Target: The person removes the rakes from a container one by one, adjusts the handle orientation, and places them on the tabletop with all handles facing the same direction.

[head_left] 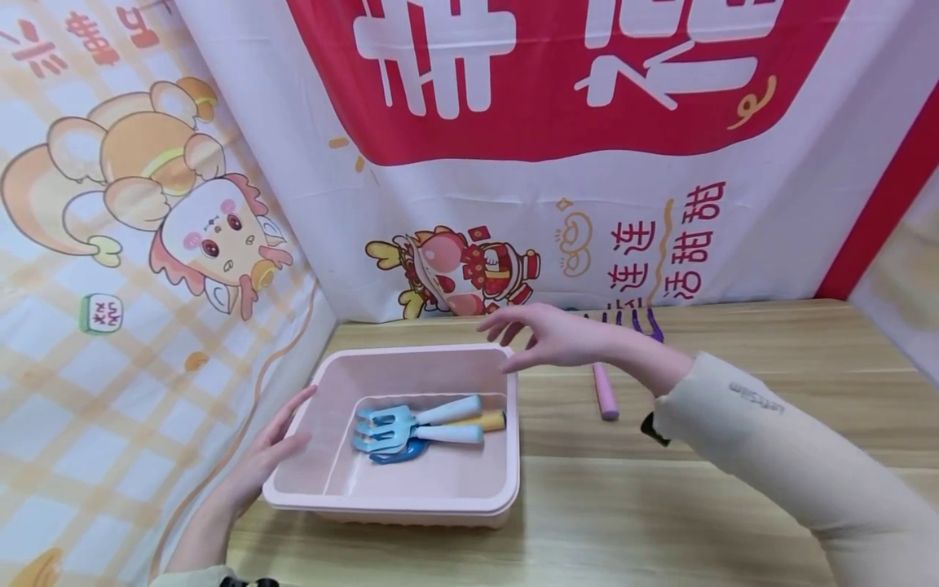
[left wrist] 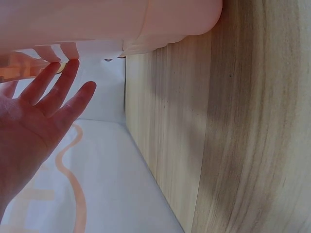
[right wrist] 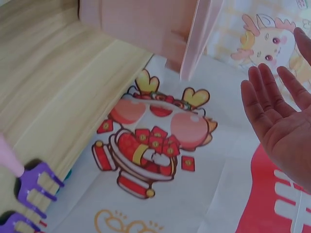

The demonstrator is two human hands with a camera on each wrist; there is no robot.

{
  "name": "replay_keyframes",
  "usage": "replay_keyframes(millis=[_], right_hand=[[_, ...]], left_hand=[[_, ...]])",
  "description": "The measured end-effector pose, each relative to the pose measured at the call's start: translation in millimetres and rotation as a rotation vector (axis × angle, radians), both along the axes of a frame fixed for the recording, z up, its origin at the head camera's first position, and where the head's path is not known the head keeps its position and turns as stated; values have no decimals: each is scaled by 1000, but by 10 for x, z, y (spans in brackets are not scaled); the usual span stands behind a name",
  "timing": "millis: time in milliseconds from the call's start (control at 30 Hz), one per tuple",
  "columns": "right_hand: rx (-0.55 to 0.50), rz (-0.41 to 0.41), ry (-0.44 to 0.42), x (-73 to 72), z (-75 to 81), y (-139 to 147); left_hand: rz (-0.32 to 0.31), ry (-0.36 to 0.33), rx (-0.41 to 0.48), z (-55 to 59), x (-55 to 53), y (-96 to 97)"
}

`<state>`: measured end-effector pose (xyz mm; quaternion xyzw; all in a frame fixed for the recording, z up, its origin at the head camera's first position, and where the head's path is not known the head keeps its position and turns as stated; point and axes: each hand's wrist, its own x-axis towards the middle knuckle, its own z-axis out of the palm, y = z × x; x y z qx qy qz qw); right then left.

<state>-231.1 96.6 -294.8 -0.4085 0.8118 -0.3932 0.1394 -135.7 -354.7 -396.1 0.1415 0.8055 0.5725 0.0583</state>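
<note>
Head view: left hand (head_left: 273, 447), right hand (head_left: 546, 337) spread, empty, flanking tub (head_left: 411, 371); blue forks (head_left: 399, 424) between them already inside; purple forks (right wrist: 30, 182) near right hand seemingly remaining.

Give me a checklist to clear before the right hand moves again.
1. Bin upright on the table: ok.
2. Right hand free of any tool: ok, it hangs near the bin's far right corner.
3. Left hand pressing firmly on the bin: cannot tell; it is at the left side.
4. Light blue forks inside the bin: ok.
5. Purple forks fully visible from the head: not ok, the right forearm covers part.
</note>
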Motion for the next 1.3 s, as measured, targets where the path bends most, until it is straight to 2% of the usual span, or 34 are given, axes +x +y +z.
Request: replay_keyframes(millis=[267, 467, 600, 833, 1000, 1100, 1233, 1300], right_hand=[[1, 73, -1, -82, -109, -335], [10, 91, 6, -182, -295, -553], [36, 110, -3, -208, -398, -689], [118, 88, -103, -175, -530, -911], [185, 87, -115, -185, -635, -1038], [209, 56, -174, -183, -709, -1101], [219, -1, -297, -149, -766, -1160], [239, -9, -313, -146, -781, -1178]], left_hand=[[16, -25, -8, 4, 6, -16], [23, -67, 0, -7, -12, -22], [15, -50, 0, -13, -24, -26], [20, -26, -11, 0, -23, -33], [21, -21, -28, 8, -32, -22], [22, -8, -37, 8, -33, -18], [26, -20, -22, 12, -22, -15], [27, -25, -19, 9, -18, -12]])
